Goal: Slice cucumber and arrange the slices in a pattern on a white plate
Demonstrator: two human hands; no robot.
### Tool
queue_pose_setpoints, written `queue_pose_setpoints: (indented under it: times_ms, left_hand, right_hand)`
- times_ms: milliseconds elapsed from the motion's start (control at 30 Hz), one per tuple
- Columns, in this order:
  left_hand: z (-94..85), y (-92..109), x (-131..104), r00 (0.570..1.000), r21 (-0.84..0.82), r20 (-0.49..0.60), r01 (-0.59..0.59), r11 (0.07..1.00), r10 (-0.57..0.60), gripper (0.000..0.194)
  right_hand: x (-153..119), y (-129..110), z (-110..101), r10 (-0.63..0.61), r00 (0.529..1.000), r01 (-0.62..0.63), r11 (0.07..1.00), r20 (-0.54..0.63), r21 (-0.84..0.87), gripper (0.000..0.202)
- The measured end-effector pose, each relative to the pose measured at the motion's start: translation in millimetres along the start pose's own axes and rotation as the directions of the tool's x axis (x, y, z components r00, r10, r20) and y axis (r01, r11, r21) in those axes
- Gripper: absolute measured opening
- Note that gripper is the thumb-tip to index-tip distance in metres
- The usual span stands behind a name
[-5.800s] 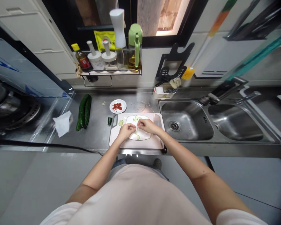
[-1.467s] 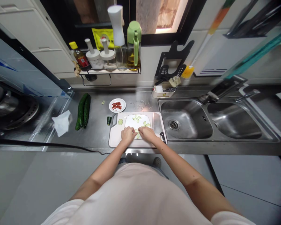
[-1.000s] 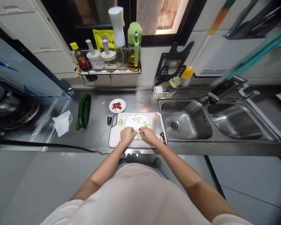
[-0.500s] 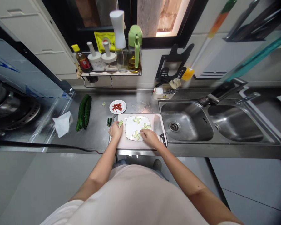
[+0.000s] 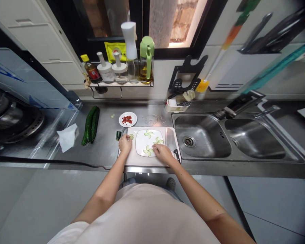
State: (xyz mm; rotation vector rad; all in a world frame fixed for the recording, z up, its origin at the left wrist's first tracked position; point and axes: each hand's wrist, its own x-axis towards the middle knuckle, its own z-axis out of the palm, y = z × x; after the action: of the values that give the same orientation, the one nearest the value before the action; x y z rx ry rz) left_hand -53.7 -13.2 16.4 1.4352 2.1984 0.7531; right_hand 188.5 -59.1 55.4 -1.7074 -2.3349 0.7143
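A white squarish plate (image 5: pixel 139 140) lies on a pale cutting board (image 5: pixel 132 161). On it, pale green cucumber slices (image 5: pixel 148 134) with dark rims are fanned out in pinwheel shapes. My right hand (image 5: pixel 163 153) is over the plate's right side, thumb and fingertips pinched together at the edge of the lower pinwheel; the slice in them is mostly hidden. At the board's left edge, my left hand (image 5: pixel 125 145) has its fingers curled in, fingertips closed on some cucumber slices (image 5: pixel 131 137). A knife (image 5: pixel 176 154) with a black handle lies at the board's right side.
A small dish of chopped red pieces (image 5: pixel 127 119) stands behind the board. Left of it are a cucumber stub (image 5: pixel 118 135), two whole cucumbers (image 5: pixel 90 125) and a paper towel (image 5: pixel 67 137). A double sink (image 5: pixel 203 135) adjoins on the right. A bottle rack (image 5: pixel 120 84) hangs above.
The view has tilted slightly, so everything sits a little lower in the picture. My left fingers have drawn closer together at the slices. My right hand stays at the lower pinwheel.
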Motion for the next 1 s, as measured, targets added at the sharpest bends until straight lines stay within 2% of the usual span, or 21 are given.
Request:
queue_pose_setpoints:
  times_ms: [133,233,333,433,500,600,700,767,833,900,933,1000]
  left_hand:
    - [0.5,2,2,0.999,-0.333,0.021,0.031,0.942,-0.026,0.012]
    - [-2.0,9,2,0.993,-0.591,0.119,0.082,0.802,-0.013,0.016]
    - [-7.2,21,-1,0.974,-0.708,0.224,0.137,0.693,0.036,0.021]
    - [-14.5,34,-8,0.94,-0.748,0.311,0.152,0.646,0.139,0.026]
    - [-19.5,43,-15,0.914,-0.762,0.343,0.137,0.633,0.216,0.029]
    - [-25.4,55,-24,0.88,-0.775,0.346,0.073,0.628,0.325,0.03]
    - [-27.6,64,-30,0.864,-0.779,0.329,0.02,0.627,0.381,0.03]
    - [-27.4,66,-32,0.88,-0.773,0.312,0.015,0.635,0.358,0.034]
    - [-26.8,66,-34,0.914,-0.747,0.299,0.046,0.663,0.275,0.036]
    - [-26.4,65,-36,0.926,-0.699,0.336,0.124,0.704,0.171,0.034]
    - [-26.5,64,-37,0.915,-0.67,0.384,0.182,0.72,0.125,0.038]
    - [-27.0,64,-40,0.851,-0.607,0.522,0.319,0.728,0.063,0.05]
  right_hand:
    - [1,0,1,-0.012,0.999,0.013,0.999,-0.038,0.033,0.028]
    - [4,-4,-2,-0.021,0.997,0.027,0.997,-0.074,0.074,0.024]
    - [12,-11,-8,-0.024,0.989,0.045,0.988,-0.143,0.145,0.022]
    - [22,-20,-17,-0.035,0.97,0.092,0.969,-0.243,0.231,0.021]
    - [28,-27,-23,-0.088,0.952,0.169,0.949,-0.292,0.268,0.022]
    - [36,-35,-29,-0.152,0.936,0.252,0.919,-0.318,0.303,0.02]
    - [41,-39,-30,-0.168,0.938,0.267,0.908,-0.303,0.323,0.011]
    - [42,-38,-29,-0.161,0.941,0.262,0.904,-0.298,0.338,0.01]
    - [43,-37,-29,-0.152,0.939,0.261,0.899,-0.308,0.351,0.01]
    - [42,-35,-29,-0.152,0.934,0.268,0.897,-0.325,0.351,0.01]
    - [41,-34,-30,-0.158,0.93,0.276,0.897,-0.332,0.345,0.01]
    - [39,-34,-31,-0.174,0.922,0.292,0.899,-0.346,0.327,0.011]
